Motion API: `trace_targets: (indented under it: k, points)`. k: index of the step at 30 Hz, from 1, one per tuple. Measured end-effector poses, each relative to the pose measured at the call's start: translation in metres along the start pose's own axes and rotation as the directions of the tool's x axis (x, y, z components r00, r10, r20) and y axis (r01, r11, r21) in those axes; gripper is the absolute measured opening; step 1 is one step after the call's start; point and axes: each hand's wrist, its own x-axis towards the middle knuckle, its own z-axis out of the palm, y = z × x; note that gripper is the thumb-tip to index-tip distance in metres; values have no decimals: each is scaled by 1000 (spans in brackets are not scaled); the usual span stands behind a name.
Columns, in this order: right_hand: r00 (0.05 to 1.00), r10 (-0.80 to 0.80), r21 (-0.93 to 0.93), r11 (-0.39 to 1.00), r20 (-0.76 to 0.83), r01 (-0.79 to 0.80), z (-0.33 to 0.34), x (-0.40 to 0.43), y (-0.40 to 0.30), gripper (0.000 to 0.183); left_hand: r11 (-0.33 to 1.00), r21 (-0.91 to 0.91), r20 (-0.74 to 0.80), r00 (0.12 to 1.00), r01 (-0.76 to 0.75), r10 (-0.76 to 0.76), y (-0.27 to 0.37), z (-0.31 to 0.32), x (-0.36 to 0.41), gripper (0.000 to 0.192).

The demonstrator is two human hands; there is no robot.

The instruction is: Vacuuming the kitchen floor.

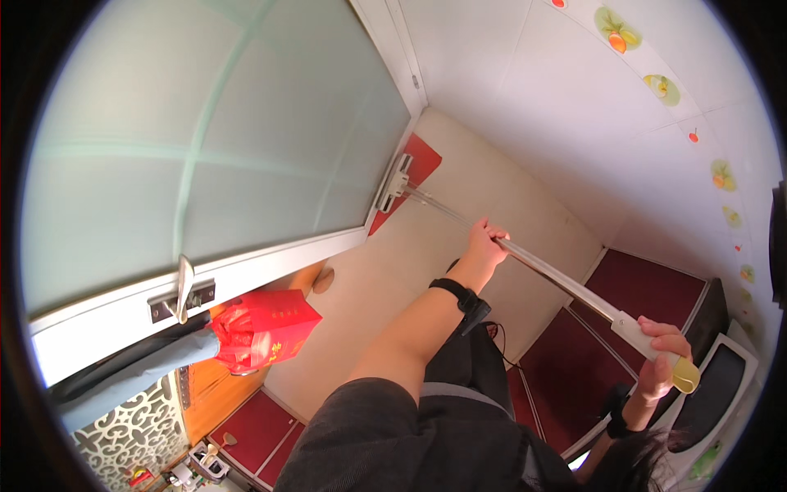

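Note:
My left hand [487, 242] is wrapped around the middle of a mop's metal pole [553, 270]. My right hand [661, 360] grips the white upper end of that pole, close to its yellow-green tip [685, 375]. The pole slants away to the upper left. At its far end the white flat mop head [395, 184] lies by the bottom edge of a door, over or against a red piece [424, 157] on the floor. I cannot tell whether this is a mat. Part of it is hidden behind the door.
A frosted-glass door [246, 123] with a metal lever handle [183, 289] stands at the left. Beside it is a red paper bag [276, 326]. Dark red cabinets [565, 350] and a tiled wall [553, 92] bound the pale floor [356, 313] on the right.

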Motion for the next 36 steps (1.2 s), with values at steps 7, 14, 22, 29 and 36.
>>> trace_targets:
  k: [7, 14, 22, 29, 36]
  points:
    - [998, -53, -75, 996, -30, 50, -1, 41, 8, 22, 1000, -7, 78, 997, 23, -22, -13, 89, 23, 37]
    - [979, 6, -106, 994, -203, -28, 15, 27, 15, 21, 970, 218, 61, 994, -104, 93, -25, 104, 54, 34]
    - [886, 39, -132, 985, -461, -112, -36, -54, 6, 21, 920, 388, -114, 987, -58, 110, -90, 64, 47, 33]
    - [869, 23, -83, 994, -494, -73, -85, -130, -35, 19, 909, 415, -153, 987, 21, 47, -153, 27, 0, 29]
    - [836, 6, -110, 991, -549, -80, -63, -158, -20, 26, 752, 660, -45, 998, -7, 49, -131, -9, -6, 26]
